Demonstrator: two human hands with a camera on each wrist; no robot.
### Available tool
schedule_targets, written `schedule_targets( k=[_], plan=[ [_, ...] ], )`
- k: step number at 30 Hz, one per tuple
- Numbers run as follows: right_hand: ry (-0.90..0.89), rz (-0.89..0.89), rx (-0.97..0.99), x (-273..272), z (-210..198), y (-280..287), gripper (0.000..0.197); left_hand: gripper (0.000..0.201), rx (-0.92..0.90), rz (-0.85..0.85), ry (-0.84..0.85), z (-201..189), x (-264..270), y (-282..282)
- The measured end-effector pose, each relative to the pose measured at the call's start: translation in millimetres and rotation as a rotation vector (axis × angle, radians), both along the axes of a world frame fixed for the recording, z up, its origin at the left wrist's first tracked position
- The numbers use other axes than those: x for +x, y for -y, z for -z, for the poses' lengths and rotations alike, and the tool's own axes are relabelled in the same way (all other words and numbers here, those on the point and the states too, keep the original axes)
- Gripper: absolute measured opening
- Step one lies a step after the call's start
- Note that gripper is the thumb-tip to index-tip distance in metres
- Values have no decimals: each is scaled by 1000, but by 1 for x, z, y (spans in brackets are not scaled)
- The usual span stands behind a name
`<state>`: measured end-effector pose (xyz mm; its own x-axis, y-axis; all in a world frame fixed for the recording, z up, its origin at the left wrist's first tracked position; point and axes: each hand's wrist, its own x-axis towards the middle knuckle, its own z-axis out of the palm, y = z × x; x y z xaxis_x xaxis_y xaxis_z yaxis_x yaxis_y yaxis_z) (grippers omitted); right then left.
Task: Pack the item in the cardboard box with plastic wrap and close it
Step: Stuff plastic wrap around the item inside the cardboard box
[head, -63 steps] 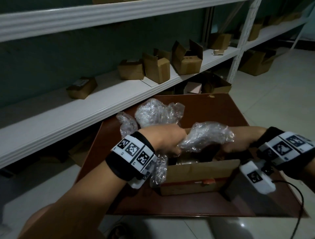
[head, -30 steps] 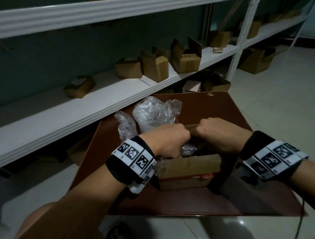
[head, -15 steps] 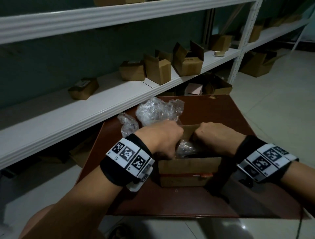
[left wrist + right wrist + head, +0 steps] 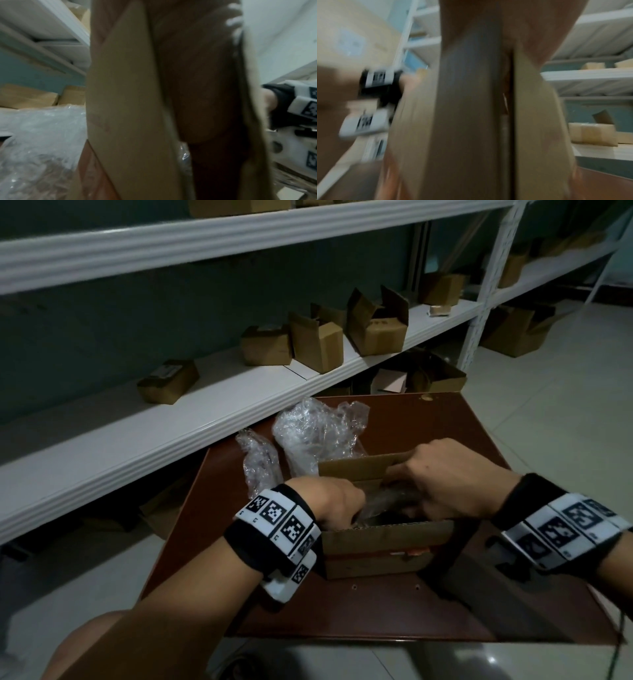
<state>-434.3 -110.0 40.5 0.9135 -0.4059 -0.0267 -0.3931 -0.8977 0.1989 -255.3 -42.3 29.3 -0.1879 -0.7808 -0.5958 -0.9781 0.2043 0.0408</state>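
Note:
An open cardboard box (image 4: 383, 542) stands on the brown table (image 4: 376, 611), its far flap upright. Clear plastic wrap (image 4: 387, 501) lies crumpled inside it over something dark. My left hand (image 4: 335, 501) reaches into the box at its left end, fingers curled down onto the wrap. My right hand (image 4: 438, 484) does the same at the right end. The box walls hide both sets of fingertips. The left wrist view shows mostly the box wall (image 4: 128, 108). The blurred right wrist view is likewise filled by the box wall (image 4: 471, 108).
Two loose bundles of plastic wrap (image 4: 318, 433) (image 4: 258, 460) lie on the table behind the box. A white shelf (image 4: 205, 412) runs along the table's far left edge and carries several small cardboard boxes (image 4: 318, 344). Tiled floor lies to the right.
The wrap that both hands held above the box has gone down inside it. Both hands have sunk into the box after it, and the far flap now shows.

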Motion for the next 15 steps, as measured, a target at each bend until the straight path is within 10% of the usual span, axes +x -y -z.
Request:
schedule_targets(
  k=[8, 15],
  plan=[
    [-21, -44, 64, 0, 10, 12, 16, 17, -448, 243, -101, -8, -8, -2],
    [-5, -59, 7, 4, 21, 15, 11, 16, -412, 265, 40, 2, -20, 2]
  ],
)
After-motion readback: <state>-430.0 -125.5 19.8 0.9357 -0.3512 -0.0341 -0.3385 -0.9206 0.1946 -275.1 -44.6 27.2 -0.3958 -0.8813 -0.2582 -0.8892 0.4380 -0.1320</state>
